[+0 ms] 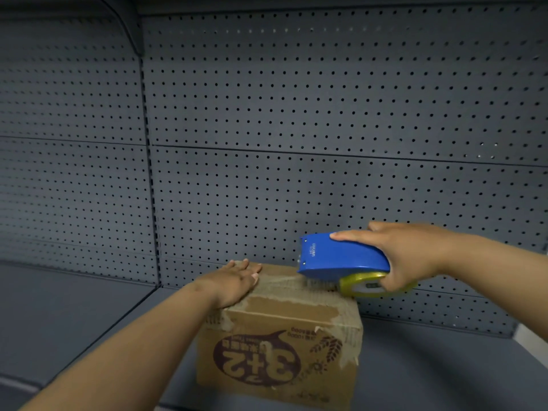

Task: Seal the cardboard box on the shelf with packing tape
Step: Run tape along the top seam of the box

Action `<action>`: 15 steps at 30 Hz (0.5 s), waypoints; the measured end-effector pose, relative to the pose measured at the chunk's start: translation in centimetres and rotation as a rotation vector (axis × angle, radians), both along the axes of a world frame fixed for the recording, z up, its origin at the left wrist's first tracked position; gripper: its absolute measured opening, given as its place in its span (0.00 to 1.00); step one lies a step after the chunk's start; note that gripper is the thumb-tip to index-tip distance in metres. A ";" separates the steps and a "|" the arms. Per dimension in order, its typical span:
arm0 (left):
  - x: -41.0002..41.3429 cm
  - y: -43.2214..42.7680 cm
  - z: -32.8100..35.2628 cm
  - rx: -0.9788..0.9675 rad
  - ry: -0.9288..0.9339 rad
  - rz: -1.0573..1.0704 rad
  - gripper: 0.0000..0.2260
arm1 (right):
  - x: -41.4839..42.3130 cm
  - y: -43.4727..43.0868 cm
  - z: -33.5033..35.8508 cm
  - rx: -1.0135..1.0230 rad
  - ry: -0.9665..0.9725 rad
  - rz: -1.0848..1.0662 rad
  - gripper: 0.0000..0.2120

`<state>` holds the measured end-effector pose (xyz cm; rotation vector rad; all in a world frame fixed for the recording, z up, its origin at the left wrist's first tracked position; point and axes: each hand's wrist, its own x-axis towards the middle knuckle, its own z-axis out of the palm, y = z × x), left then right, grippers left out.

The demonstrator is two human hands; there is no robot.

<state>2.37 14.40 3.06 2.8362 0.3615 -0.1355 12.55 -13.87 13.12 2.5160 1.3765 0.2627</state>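
The cardboard box [278, 336] is sitting on the grey shelf [430, 366], close to the perforated back panel [326, 114], with its printed face turned toward the camera. It is being steadied by the left hand [234, 281], which is lying open and flat on the left part of the box top. A blue tape dispenser [341, 258] is being gripped by the right hand [415, 256], fingers closed around its body and the yellowish tape roll [364, 284]. The taping step appears to be in hand: a strip of clear tape [284, 281] is being drawn across the top toward the right edge. Next, the strip is probably to be carried down over that edge, pressed firmly and cut against the dispenser's blade.
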 end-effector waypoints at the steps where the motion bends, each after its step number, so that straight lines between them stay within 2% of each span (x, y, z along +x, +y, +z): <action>1: 0.0 0.0 0.0 0.004 0.002 0.004 0.23 | 0.4 -0.8 -0.1 -0.007 0.012 -0.014 0.44; 9: 0.5 -0.6 0.1 0.044 0.043 0.039 0.23 | 1.7 -3.4 -2.0 -0.016 0.123 -0.058 0.46; 15: 0.4 -1.1 0.6 0.275 0.065 0.063 0.23 | 2.0 -3.0 -2.9 -0.040 0.148 -0.071 0.46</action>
